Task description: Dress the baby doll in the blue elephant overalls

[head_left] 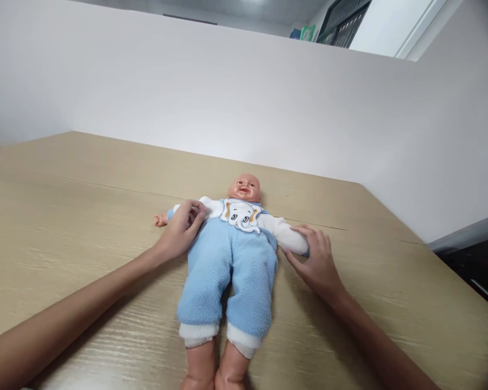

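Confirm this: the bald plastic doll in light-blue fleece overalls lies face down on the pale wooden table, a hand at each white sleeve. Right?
Not quite: the head view shows the doll lying face up. Otherwise correct: it is on the wooden table, the left hand and right hand each at a white sleeve.

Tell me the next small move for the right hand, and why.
Probably a gentle squeeze of the right hand on the white sleeve beside it: its thumb and fingers lie on opposite sides of that sleeve, and the doll lies face up on the table.
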Action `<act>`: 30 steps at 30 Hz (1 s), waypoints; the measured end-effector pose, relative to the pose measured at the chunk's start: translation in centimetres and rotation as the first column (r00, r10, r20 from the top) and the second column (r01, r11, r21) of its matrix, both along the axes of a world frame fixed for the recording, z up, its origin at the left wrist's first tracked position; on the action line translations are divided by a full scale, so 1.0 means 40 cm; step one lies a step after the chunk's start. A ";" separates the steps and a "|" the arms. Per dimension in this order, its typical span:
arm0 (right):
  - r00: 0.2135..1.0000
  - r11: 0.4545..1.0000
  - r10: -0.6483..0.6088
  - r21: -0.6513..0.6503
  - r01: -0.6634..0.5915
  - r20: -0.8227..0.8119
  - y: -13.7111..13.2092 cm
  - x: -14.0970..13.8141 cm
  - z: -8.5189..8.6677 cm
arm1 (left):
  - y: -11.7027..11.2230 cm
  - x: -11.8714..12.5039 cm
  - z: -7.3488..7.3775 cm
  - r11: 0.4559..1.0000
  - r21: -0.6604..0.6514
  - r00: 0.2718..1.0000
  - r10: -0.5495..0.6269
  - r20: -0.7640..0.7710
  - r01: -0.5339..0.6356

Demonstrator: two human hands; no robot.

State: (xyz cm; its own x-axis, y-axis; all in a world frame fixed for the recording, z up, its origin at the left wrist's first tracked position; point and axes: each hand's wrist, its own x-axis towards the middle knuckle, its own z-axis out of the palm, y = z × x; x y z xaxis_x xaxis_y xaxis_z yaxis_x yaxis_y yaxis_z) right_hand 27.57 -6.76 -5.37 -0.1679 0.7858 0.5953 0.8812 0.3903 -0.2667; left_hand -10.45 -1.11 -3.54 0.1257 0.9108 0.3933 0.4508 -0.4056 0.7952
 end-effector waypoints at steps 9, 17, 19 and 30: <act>0.993 0.983 -0.021 -0.183 -0.001 -0.116 0.026 0.093 0.000 | 0.011 0.228 0.143 0.841 0.255 0.840 -0.352 -0.412 0.477; 0.852 0.983 -0.054 -0.178 -0.047 -0.521 -0.041 0.016 0.072 | 0.123 0.386 0.102 0.758 0.105 0.637 -0.454 -0.623 0.644; 0.826 0.979 -0.043 -0.188 -0.078 -0.563 -0.046 0.010 0.074 | 0.124 0.388 0.098 0.768 0.093 0.633 -0.446 -0.633 0.634; 0.817 0.885 -0.042 -0.400 -0.237 -0.575 -0.035 -0.009 -0.004 | 0.104 0.344 0.093 0.804 0.227 0.805 -0.438 -0.401 0.550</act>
